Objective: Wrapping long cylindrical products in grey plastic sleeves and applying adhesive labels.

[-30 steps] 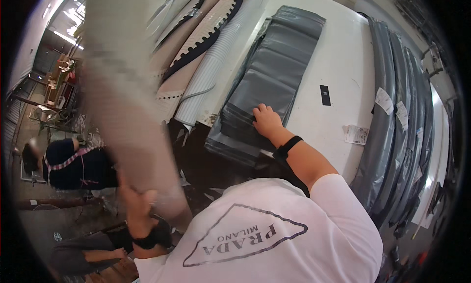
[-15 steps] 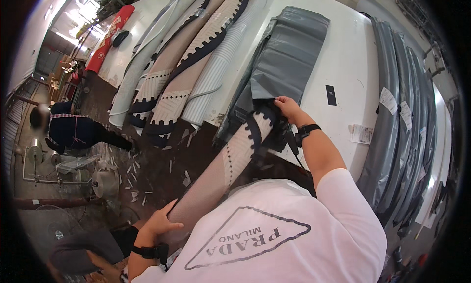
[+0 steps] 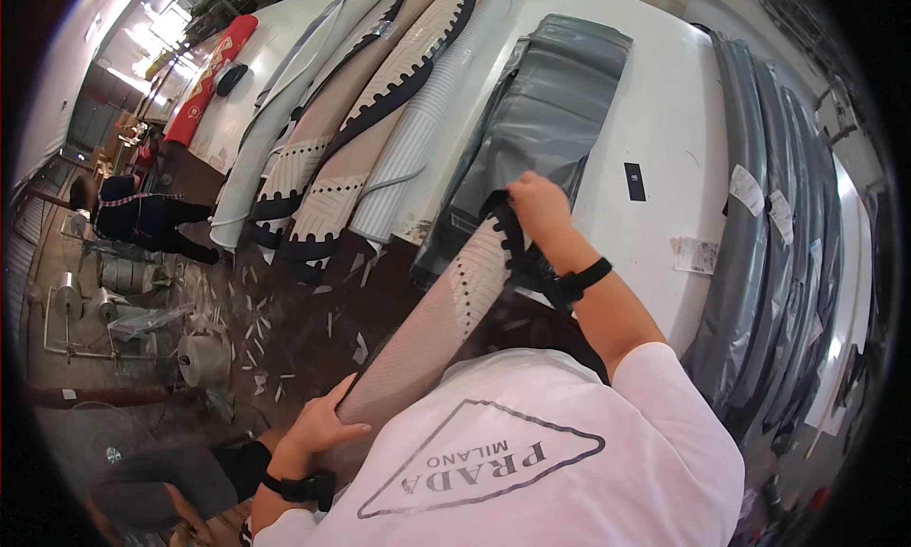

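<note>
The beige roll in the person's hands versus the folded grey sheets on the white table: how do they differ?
The beige roll is pale with a dark scalloped edge and dots; the folded grey sheets are plain dark grey. The roll is lifted, held by the left hand and right hand; the sheets lie flat on the white table. The roll is rolled, the sheets folded. Both are long, flexible sheet material.

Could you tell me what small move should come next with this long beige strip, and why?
Probably lay the beige strip forward onto the white table, beside the grey folded sheet. The right hand grips its black scalloped end at the table edge, the left hand holds the lower end, and the middle hangs unsupported over the floor.
</note>
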Demonstrator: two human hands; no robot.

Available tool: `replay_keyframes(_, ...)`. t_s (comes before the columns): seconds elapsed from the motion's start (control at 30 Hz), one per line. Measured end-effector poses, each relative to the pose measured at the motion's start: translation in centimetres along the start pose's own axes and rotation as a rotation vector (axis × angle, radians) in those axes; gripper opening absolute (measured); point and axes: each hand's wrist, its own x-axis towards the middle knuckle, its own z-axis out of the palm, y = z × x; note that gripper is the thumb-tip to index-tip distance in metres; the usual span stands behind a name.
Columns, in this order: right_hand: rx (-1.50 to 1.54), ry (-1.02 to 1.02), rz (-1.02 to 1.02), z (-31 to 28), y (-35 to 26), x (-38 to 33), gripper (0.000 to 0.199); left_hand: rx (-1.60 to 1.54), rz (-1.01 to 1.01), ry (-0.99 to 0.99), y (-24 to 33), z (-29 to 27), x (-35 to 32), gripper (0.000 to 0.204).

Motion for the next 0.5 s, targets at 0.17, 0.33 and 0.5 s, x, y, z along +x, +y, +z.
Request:
replay_keyframes(0.17,0.175,0.039,-0.249,0.2,-1.1,-2.4,0.011,-0.073,-0.038,-0.023,0.2,1.0,1.3,0.084)
replay_keyframes(0.33,0.249,0.381,0.550,4.2,4.1,-5.0,0.021,-0.213,0.058,-0.024,-0.7,2.3,2.6,0.083)
replay_keyframes(0.5,0.610,-0.466,0.577,2.4,2.4,-4.5,0.025,-0.137,-0.035,0.011,1.1,2.6,2.7,0.087)
